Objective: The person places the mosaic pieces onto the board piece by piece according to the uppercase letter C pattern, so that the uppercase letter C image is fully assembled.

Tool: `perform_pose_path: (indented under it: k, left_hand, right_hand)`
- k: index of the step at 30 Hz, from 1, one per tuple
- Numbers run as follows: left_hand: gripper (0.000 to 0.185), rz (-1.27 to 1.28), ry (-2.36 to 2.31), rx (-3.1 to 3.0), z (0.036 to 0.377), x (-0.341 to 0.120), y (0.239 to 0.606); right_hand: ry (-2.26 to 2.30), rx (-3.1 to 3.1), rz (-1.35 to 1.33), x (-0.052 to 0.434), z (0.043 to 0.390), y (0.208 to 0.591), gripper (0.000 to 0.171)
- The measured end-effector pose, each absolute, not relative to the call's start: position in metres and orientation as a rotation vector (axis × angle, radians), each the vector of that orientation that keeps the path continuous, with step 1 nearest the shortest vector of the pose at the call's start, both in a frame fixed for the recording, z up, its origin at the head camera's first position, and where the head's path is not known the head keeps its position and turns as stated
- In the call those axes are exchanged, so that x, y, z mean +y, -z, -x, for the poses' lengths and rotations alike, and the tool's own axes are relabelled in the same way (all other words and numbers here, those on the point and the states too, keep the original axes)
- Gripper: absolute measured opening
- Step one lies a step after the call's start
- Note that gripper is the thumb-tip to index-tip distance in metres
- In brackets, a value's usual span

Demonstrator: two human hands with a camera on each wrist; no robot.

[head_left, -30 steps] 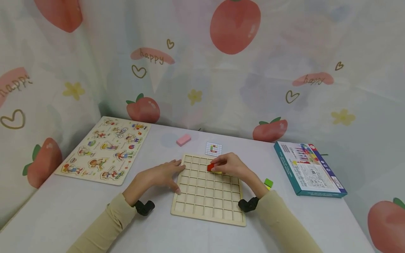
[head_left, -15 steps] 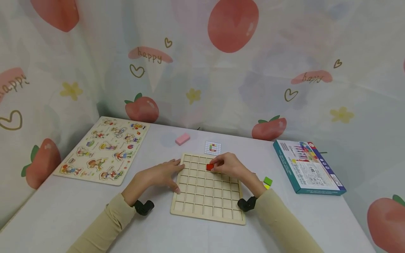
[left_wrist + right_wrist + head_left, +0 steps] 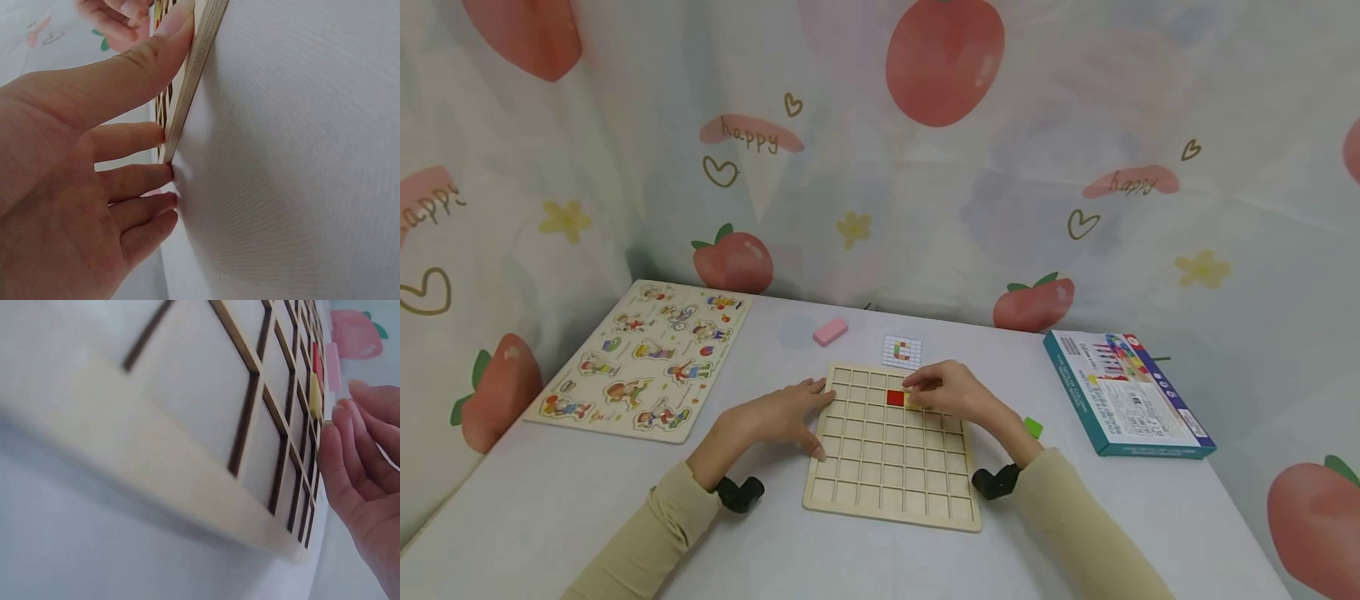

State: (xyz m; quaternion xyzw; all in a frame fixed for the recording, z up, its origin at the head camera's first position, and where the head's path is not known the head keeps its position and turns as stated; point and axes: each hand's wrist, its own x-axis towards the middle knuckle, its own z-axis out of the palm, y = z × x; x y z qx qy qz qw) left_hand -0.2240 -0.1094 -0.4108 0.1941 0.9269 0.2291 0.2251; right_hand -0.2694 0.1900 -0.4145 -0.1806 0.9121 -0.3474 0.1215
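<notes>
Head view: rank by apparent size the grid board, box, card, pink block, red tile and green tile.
1. Grid board
2. Box
3. Card
4. Pink block
Red tile and green tile look alike, smallest; not ranked.

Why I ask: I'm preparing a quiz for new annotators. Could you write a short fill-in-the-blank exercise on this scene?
1. Beside the red tile, at the right hand's fingertips, is a ____ tile.
2. The pink block lies to the ____ of the pattern card.
3. The loose tile visible beside the right forearm is ____.
4. The flat box lies to the ____ of the grid board.

Missing words: yellow; left; green; right.
</notes>
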Motion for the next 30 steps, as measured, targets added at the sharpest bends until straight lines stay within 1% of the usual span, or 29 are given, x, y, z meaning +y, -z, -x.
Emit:
perform_pose_path:
  k: [7, 20, 30]
  left_hand:
    - [0.093, -0.541, -0.63, 2.561, 0.223, -0.108, 0.409]
    - [0.093, -0.553, -0.637, 2.57, 0.224, -0.109, 0.414]
    - [0.093, -0.552, -0.634, 2.57, 0.224, -0.11, 0.414]
  right_hand:
    - [1.097, 2.619, 0.44, 0.216, 0.264, 0.408, 0.03]
    - [1.106, 2.597, 0.378, 0.256, 0.25, 0.405, 0.036]
    - [1.128, 2.592, 0.355, 0.29, 0.234, 0.401, 0.036]
